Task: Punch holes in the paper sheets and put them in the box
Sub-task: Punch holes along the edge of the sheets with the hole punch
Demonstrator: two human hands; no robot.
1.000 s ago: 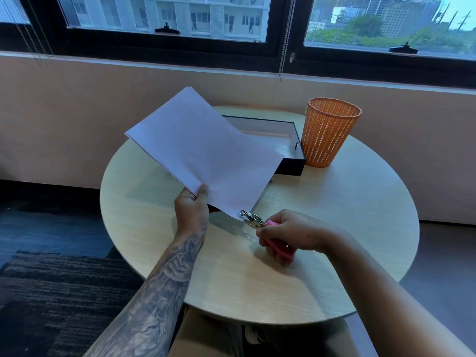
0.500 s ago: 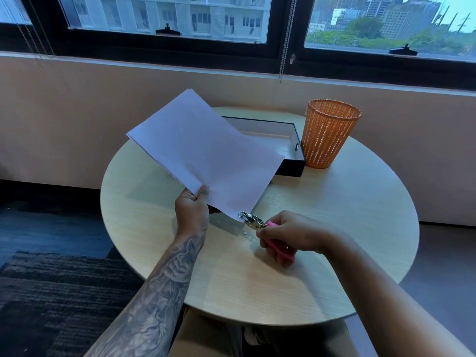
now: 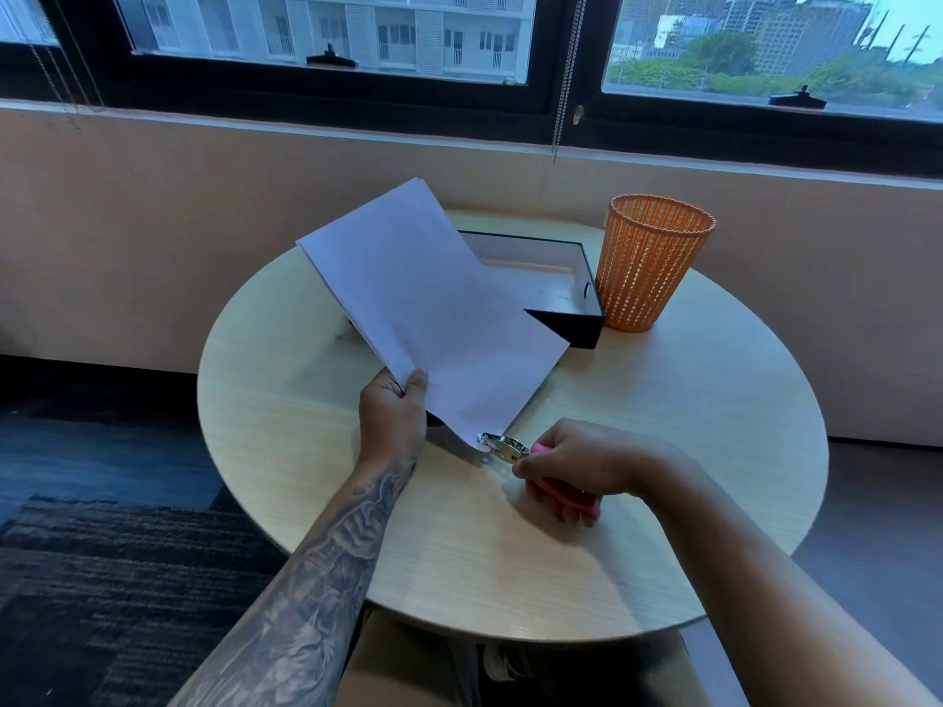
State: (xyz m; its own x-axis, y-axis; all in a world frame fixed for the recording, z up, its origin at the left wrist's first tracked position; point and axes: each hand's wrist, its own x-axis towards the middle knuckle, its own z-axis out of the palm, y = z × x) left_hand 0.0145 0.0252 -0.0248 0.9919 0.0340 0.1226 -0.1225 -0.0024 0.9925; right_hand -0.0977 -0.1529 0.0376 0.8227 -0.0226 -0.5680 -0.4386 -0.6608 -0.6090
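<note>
Punching the near corner of held paper sheets

Right hand (image 3: 587,464) grips the pink-handled hole punch (image 3: 505,446) at the corner of the paper sheets (image 3: 433,308), which the left hand (image 3: 393,415) pinches above the round surface (image 3: 663,451); farther off, open black box (image 3: 566,318), orange basket (image 3: 653,262).

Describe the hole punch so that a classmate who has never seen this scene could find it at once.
Start at the round pale wooden table. Near its front edge, the right hand grips the pink-handled hole punch. Its shiny metal head bites the lowest corner of the white paper sheets; nothing else there is metal.
</note>
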